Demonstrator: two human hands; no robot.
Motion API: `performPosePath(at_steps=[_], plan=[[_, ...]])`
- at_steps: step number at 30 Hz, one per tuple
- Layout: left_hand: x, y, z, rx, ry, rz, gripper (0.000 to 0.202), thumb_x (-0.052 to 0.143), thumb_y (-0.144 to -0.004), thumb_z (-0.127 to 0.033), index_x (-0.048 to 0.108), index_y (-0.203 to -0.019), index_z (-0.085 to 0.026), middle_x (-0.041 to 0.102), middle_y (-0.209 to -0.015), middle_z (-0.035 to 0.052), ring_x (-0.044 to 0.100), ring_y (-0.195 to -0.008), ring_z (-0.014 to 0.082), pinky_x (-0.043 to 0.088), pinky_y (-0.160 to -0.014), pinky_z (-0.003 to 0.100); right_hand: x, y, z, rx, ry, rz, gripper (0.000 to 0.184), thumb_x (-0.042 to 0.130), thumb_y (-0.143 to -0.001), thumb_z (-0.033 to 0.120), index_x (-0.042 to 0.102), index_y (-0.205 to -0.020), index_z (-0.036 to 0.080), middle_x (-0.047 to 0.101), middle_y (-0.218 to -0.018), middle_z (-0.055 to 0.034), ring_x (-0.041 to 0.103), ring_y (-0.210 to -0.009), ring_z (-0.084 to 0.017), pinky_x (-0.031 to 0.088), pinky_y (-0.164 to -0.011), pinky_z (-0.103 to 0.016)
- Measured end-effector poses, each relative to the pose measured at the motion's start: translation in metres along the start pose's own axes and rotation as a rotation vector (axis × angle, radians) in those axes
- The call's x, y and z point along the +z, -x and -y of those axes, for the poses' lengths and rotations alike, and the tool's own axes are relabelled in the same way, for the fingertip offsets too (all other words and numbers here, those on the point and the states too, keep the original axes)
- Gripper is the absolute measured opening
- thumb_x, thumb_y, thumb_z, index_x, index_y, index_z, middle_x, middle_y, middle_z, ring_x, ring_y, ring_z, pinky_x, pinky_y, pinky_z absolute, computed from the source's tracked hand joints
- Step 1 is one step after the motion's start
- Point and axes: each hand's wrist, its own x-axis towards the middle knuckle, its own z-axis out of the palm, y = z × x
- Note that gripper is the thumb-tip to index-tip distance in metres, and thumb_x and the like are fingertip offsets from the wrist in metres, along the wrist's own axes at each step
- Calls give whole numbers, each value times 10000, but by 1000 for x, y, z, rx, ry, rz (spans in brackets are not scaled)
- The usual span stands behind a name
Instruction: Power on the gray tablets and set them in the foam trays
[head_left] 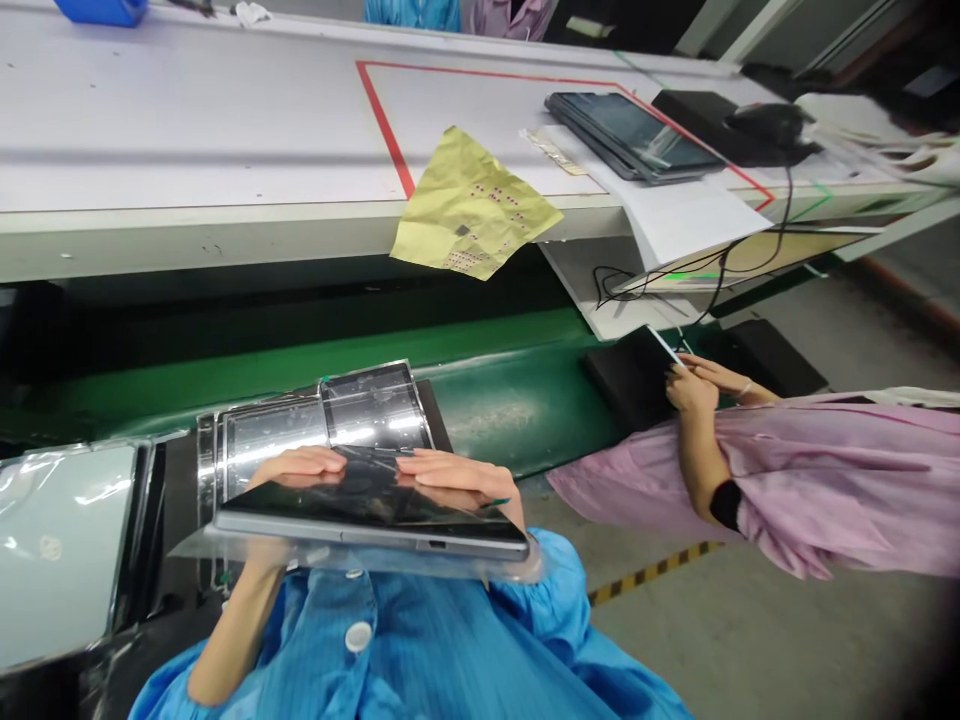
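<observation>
I hold a dark tablet [375,515] flat against my blue coat, its glossy screen facing up, with a clear plastic film or bag under it. My left hand [296,468] lies over the far left edge of the tablet, fingers curled around it. My right hand [454,472] grips the far right edge the same way, fingers together. Just beyond my hands sits a stack of tablets in shiny film [322,420] on the green conveyor belt [510,400].
A person in a pink coat [810,480] at the right holds a small device. On the white table [187,140] lie a yellow sheet [469,205], stacked tablets [634,135], papers and cables. A silver wrapped panel [64,545] lies at my left.
</observation>
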Motion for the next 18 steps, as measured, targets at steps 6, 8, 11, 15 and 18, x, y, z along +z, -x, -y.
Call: performPosePath(at_steps=[6, 8, 11, 15, 18], plan=[[-5, -3, -21, 214, -175, 173, 178, 650, -981, -340, 783, -978, -222, 823, -858, 41, 779, -806, 231, 615, -749, 354, -31, -7, 33, -35, 63, 154, 421, 691, -990, 395, 670, -1396, 285, 737, -1356, -95, 743, -1202, -259, 630, -1039, -409], [-2, -7, -40, 350, -424, 345, 209, 558, -1014, -213, 758, -1073, -209, 825, -910, 42, 776, -810, 208, 567, -752, 337, -37, -12, 53, -137, 142, 240, 707, 753, -928, 473, 499, -1556, 271, 637, -1489, -136, 682, -1301, -285, 612, -1068, -432], [12, -11, -67, 589, -777, 562, 280, 482, -1014, -83, 718, -1141, -164, 827, -995, 56, 783, -881, 186, 521, -777, 317, -27, -19, 69, -291, 420, 294, 727, 735, -962, 342, 408, -1608, 268, 602, -1526, -136, 644, -1353, -251, 594, -1094, -380], [17, -17, -76, 726, -885, 568, 237, 487, -1033, -78, 682, -1137, -163, 816, -987, 49, 778, -899, 168, 546, -794, 294, -2, -18, 62, -357, 522, 153, 539, 661, -955, 28, 572, -1458, 200, 770, -1297, -94, 734, -1215, -186, 648, -987, -258], [-8, -25, -66, 804, -944, 178, 394, 831, -870, -286, 687, -1232, -221, 775, -1057, 22, 742, -967, 192, 551, -914, 332, -3, -15, 57, -371, 434, 83, 553, 641, -976, 44, 517, -1480, 234, 730, -1365, -83, 758, -1160, -170, 689, -819, -220]])
